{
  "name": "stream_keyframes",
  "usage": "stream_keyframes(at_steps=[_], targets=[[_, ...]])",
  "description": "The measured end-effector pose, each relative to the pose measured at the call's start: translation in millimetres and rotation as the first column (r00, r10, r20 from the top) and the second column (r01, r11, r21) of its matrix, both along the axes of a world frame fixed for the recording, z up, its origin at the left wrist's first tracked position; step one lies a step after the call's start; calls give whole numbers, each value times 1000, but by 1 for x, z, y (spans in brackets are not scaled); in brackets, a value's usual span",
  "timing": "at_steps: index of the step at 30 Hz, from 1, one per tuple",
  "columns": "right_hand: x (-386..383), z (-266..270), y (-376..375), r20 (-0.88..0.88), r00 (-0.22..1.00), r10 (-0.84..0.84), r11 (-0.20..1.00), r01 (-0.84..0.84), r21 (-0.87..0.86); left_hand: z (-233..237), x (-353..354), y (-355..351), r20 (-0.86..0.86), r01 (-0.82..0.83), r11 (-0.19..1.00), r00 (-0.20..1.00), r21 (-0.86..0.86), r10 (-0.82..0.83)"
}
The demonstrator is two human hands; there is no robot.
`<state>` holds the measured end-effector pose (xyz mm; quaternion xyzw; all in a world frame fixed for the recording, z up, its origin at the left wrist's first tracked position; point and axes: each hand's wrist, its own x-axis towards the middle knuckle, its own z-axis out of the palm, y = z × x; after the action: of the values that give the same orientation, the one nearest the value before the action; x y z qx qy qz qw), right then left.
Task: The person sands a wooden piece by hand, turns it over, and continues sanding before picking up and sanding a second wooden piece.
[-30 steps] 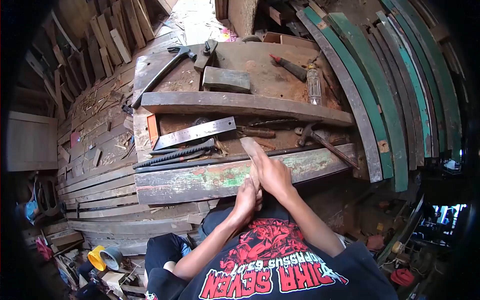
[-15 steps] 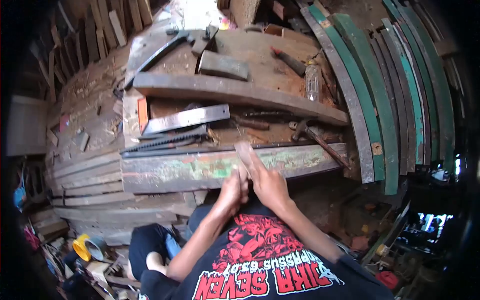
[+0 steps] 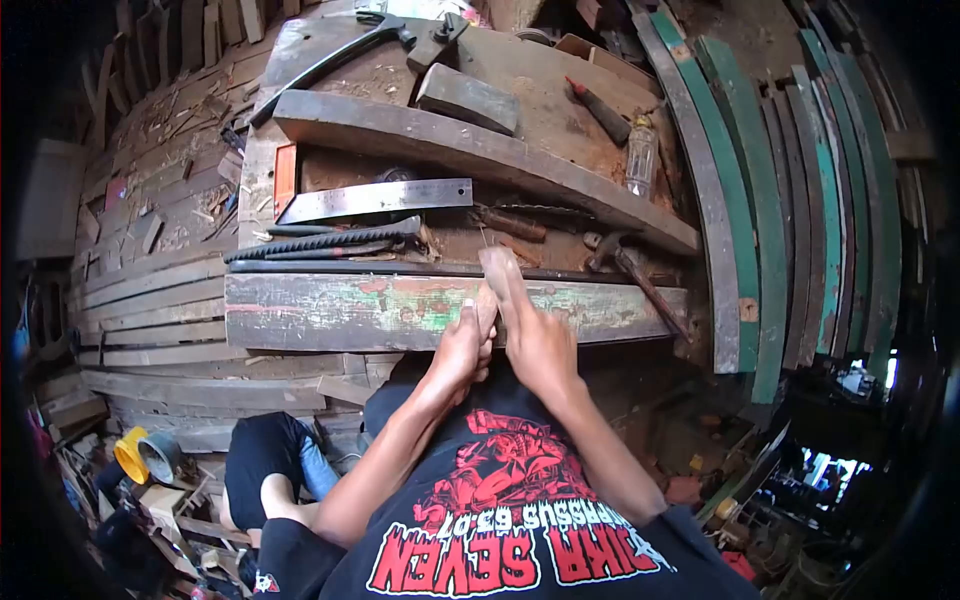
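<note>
My left hand (image 3: 458, 345) is closed, thumb up, around a small brown piece (image 3: 487, 303) that looks like wood. Beside it my right hand (image 3: 540, 335) points forward with straight fingers held together, their tips blurred, close against the brown piece. Both hands are over the near beam (image 3: 330, 312), a plank with flaking green and reddish paint. Just past the fingertips lie a brown-handled tool (image 3: 512, 224) and, to the right, a hammer (image 3: 635, 268). A steel square (image 3: 390, 198) with an orange stock rests to the left.
A curved grey-brown plank (image 3: 450, 150) spans the bench (image 3: 540, 85). Behind it are a wooden block (image 3: 468, 98), a clear bottle (image 3: 641, 158) and a dark adze-like tool (image 3: 335, 68). Dark ribbed rods (image 3: 330, 240) lie left. Green-painted planks (image 3: 745, 190) line the right side.
The view has tilted and shifted slightly, so the near beam sits higher. My right fingertips point more straight ahead and reach farther past the beam; both hands remain together.
</note>
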<state>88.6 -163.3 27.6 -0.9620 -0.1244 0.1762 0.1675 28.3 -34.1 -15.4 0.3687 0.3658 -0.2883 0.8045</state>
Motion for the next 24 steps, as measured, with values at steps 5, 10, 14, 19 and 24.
stream_keyframes(at_steps=[5, 10, 14, 19, 24], targets=[[14, -26, 3, 1, 1000, -8, 999, 8, -49, 0, -8, -4, -12, 9, 1000, 1000, -18, -9], [-7, -7, -1, 1, 1000, -16, 999, 16, 49, -3, -4, 3, -50, 13, 1000, 999, -20, -14], [10, -14, 7, -30, 1000, 8, 999, -10, -48, -2, -4, 3, -58, -27, 993, 998, -111, 21], [-2, -7, 10, -2, 1000, 5, 999, -5, -37, -7, -2, 16, -91, -41, 977, 996, -210, 22], [-25, -1, 4, 22, 1000, 15, 999, -16, 48, -4, 5, 20, -30, -8, 980, 1000, -197, 2]])
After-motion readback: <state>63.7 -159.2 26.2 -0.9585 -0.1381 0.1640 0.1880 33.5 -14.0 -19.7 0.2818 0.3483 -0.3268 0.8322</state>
